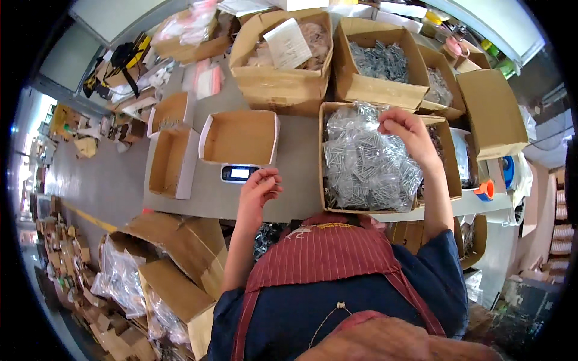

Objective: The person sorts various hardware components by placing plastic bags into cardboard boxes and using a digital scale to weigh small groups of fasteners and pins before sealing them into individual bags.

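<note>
My right hand is over the far part of a cardboard box filled with clear plastic bags of screws. Its fingers are pinched on the shiny edge of one small bag of screws near the box's back wall. To the left, my left hand hovers beside a small digital scale with a lit display. Its fingers are loosely bent and apart, with nothing seen in them. An open, shallow cardboard tray rests on the scale, its bottom bare.
Two more small trays stand at the table's left, the farther holding some loose metal pieces. Large boxes of bagged parts and grey hardware line the back. An orange tape roll lies right. Cartons of plastic bags stand below left.
</note>
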Demonstrator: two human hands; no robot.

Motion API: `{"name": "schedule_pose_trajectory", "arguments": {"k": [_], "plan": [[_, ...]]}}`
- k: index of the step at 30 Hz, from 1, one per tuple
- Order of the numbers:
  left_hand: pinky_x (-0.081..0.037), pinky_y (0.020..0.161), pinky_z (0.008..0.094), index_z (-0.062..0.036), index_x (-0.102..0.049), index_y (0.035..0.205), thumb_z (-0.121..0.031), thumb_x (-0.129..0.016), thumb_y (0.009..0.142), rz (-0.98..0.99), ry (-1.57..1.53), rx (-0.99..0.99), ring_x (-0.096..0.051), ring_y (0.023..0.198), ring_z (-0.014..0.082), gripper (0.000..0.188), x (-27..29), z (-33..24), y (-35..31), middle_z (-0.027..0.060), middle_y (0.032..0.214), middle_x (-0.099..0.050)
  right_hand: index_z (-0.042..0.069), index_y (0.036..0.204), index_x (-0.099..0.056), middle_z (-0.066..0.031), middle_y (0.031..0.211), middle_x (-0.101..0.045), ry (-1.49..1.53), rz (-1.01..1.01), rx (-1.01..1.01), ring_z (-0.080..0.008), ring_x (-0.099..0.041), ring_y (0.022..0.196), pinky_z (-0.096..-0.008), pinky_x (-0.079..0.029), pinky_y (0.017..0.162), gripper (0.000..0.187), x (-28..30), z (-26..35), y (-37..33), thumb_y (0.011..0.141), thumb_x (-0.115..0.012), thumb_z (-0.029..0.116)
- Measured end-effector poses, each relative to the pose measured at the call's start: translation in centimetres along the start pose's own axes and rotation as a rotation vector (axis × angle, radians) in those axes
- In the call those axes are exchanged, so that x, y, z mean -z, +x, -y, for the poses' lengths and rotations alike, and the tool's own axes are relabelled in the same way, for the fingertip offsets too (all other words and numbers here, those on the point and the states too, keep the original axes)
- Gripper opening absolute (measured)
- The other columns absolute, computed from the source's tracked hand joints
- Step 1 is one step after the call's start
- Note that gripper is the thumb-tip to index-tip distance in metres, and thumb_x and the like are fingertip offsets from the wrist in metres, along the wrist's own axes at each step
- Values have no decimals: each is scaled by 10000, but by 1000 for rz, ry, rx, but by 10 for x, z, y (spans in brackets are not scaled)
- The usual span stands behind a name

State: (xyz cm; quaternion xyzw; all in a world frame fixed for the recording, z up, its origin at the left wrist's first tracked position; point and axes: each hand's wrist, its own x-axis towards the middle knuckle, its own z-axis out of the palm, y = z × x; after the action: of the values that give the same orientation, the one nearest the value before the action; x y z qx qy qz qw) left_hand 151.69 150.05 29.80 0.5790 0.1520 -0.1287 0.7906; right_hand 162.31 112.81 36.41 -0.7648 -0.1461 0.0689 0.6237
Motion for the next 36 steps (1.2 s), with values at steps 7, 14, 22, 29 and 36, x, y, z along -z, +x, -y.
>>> {"name": "schedule_pose_trajectory", "arguments": {"k": [7,14,22,29,36], "plan": [[-462,748,239,-28,-620,1151,-91,-566,954,152,471,-487,-583,849,90,213,-20,-65,62,17,957,-643,-38,1041,-631,-47,915,-650,-91,109,-129,-111,-622,865,-269,-519,800,139,-9,-19,-25,950,-566,45],[-523,811,314,-79,-650,1110,-111,-589,928,-16,943,-915,-685,948,205,195,-43,-161,178,111,1051,-705,-14,1036,-659,-62,917,-699,-232,-110,-165,-114,-672,884,-267,-522,782,154,0,3,-59,924,-599,74],[-478,935,404,-20,-564,1307,-230,-649,787,463,1936,-154,-610,1122,370,568,22,-194,377,261,1171,-646,-28,1069,-631,-77,916,-684,-139,-371,-311,-136,-659,858,-285,-529,799,198,35,3,-122,930,-589,106],[-495,874,432,-18,-663,1138,-345,-660,835,106,1762,-393,-650,1020,391,446,-31,-193,315,236,1071,-682,-17,1061,-621,-58,888,-672,-170,-417,-303,-127,-627,837,-273,-499,794,200,68,9,-110,932,-572,129],[-493,798,276,4,-669,1142,-223,-694,880,-170,699,-820,-651,887,157,347,15,-184,249,101,999,-706,11,1154,-585,-64,944,-675,-141,-211,144,-116,-629,831,-272,-517,722,280,78,-11,75,900,-649,108]]}}
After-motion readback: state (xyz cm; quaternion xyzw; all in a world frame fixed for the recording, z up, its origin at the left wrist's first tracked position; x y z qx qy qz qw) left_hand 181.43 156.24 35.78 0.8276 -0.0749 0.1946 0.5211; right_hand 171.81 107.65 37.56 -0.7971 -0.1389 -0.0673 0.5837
